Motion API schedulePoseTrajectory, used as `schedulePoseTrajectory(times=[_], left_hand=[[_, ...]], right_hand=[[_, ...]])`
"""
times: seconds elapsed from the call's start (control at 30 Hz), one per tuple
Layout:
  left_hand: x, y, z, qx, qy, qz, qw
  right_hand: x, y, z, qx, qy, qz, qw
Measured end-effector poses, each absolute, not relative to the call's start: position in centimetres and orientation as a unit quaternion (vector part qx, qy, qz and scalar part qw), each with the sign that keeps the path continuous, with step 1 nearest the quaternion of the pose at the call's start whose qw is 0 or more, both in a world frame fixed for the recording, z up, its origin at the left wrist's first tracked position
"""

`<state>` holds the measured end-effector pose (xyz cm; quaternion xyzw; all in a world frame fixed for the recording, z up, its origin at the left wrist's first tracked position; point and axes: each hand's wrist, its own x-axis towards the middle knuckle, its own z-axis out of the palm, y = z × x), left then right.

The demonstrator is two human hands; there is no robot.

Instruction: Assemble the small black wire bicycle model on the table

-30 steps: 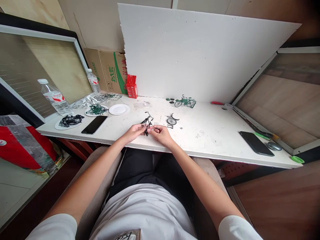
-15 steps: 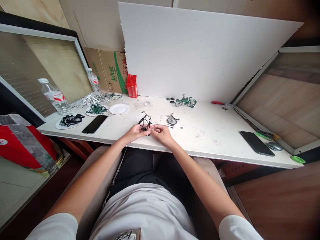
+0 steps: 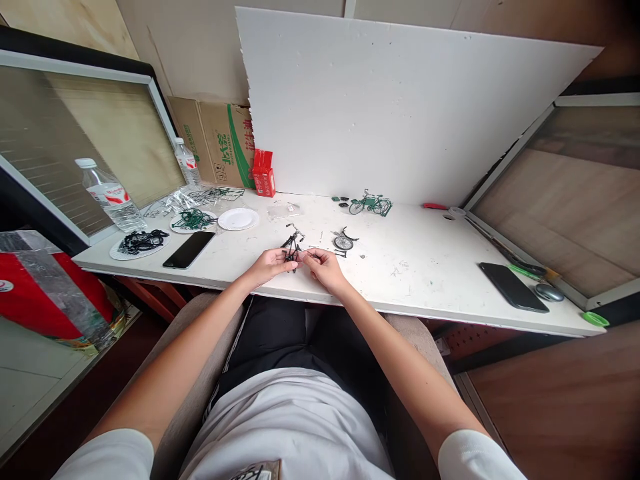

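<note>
Near the table's front edge, a small black model bicycle frame (image 3: pixel 292 245) with handlebars is held up between my hands. My left hand (image 3: pixel 271 267) grips it from the left, thumb and fingers closed on its lower part. From the right, my right hand (image 3: pixel 324 268) pinches at the same frame; its fingertips hide whatever small part may be in them. Just beyond my right hand lies a black model wheel with a mudguard (image 3: pixel 345 239), with a few tiny black pieces around it. Farther back stands a green model bicycle (image 3: pixel 371 203).
On the left are paper plates with black parts (image 3: pixel 141 244) and green parts (image 3: pixel 194 219), a bare white plate (image 3: pixel 239 219), a phone (image 3: pixel 189 249) and water bottles (image 3: pixel 111 195). Another phone (image 3: pixel 513 287) and a mouse (image 3: pixel 549 292) lie right. A white board (image 3: pixel 400 113) stands behind.
The model bicycle frame has tilted slightly in my hands, its lower end shifting a little to the left. My hands keep nearly the same place and grip.
</note>
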<state>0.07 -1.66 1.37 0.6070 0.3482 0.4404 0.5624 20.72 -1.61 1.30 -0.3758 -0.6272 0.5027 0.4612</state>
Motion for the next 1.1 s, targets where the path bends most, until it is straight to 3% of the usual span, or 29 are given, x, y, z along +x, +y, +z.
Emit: schedulePoseTrajectory(times=[0.4,0.63,0.8,0.93,1.1], left_hand=[[0.1,-1.6,1.3,0.575,0.361,0.443,0.586],[-0.1,-1.5,1.1,0.575,0.357,0.444,0.588],[-0.1,-1.5,1.0,0.574,0.354,0.443,0.591],[0.0,-1.5,1.2,0.571,0.366,0.442,0.586],[-0.1,-1.5,1.1,0.573,0.358,0.444,0.588]], right_hand=[[27.6,1.9,3.6,-0.512,-0.706,0.231,0.430],[31.2,2.9,2.7,-0.623,-0.703,0.113,0.324],[31.5,3.2,1.5,-0.603,-0.767,-0.007,0.217],[30.9,3.2,1.1,-0.565,-0.797,0.011,0.215],[30.8,3.4,1.0,-0.515,-0.796,0.074,0.309]])
